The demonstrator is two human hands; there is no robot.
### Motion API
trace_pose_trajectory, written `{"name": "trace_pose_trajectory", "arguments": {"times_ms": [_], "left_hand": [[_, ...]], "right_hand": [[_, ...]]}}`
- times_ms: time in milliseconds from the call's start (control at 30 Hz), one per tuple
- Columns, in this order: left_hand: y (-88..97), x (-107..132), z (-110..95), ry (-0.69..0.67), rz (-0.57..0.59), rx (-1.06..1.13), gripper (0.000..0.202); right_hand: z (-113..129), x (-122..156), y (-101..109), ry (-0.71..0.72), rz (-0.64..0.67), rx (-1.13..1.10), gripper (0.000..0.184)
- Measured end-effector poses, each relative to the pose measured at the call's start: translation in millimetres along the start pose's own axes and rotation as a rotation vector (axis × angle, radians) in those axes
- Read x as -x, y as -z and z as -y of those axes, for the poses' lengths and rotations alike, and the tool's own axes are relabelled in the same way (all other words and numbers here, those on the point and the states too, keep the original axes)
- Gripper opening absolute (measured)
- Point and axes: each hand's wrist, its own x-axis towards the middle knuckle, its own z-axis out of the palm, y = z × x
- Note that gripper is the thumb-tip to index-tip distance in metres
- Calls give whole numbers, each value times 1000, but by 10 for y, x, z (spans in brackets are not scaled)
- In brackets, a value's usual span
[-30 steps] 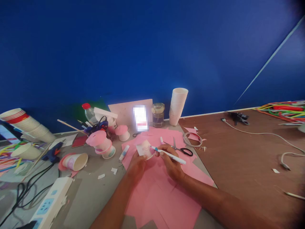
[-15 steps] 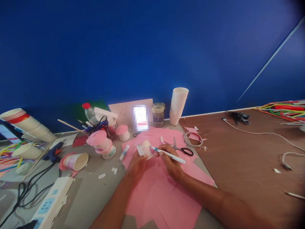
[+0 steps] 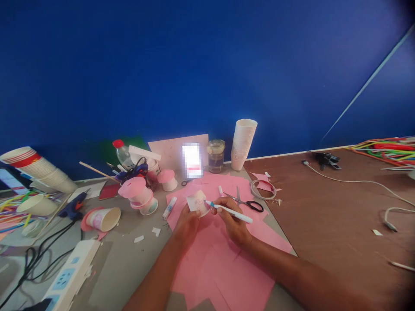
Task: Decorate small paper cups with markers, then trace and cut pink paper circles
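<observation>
My left hand [image 3: 188,223] is closed around a small white paper cup [image 3: 203,204], with a piece of white paper at its left side. Between the fingers of my right hand [image 3: 232,220] is a white marker [image 3: 238,214] with a blue tip end. That tip is at the cup's side; whether it touches cannot be made out. Both hands are above pink paper sheets [image 3: 223,276]. Black-handled scissors [image 3: 253,206] lie just right of my right hand. A glue stick [image 3: 169,208] lies left of my left hand.
Pink-topped paper cups [image 3: 138,194] and a cup on its side [image 3: 106,219] stand to the left, near a glue gun [image 3: 74,207] and a power strip [image 3: 69,276]. Behind are a lit phone [image 3: 192,160], a glass jar [image 3: 216,155] and stacked cups [image 3: 244,144]. A tape roll [image 3: 263,189] lies right.
Almost nothing differs. Both hands keep their hold on the cup and the marker, and the view has shifted very slightly.
</observation>
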Motion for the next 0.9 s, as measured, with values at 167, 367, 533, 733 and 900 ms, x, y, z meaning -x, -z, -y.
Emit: {"name": "trace_pose_trajectory", "arguments": {"times_ms": [167,367,533,733,900], "left_hand": [[-8,-3,-2,-8,2,-18,23],[1,-7,4,-9,9,-10,24],[1,-3,5,-7,4,-16,23],[-7,8,0,4,-19,-16,23],[-23,11,3,14,-35,15,22]], "right_hand": [[-3,5,3,-3,-14,2,15],[-18,11,1,-10,-8,-9,14],[-12,10,5,-2,6,17,16],[-6,17,4,-1,-7,27,17],[-2,57,-12,99,14,53,16]]}}
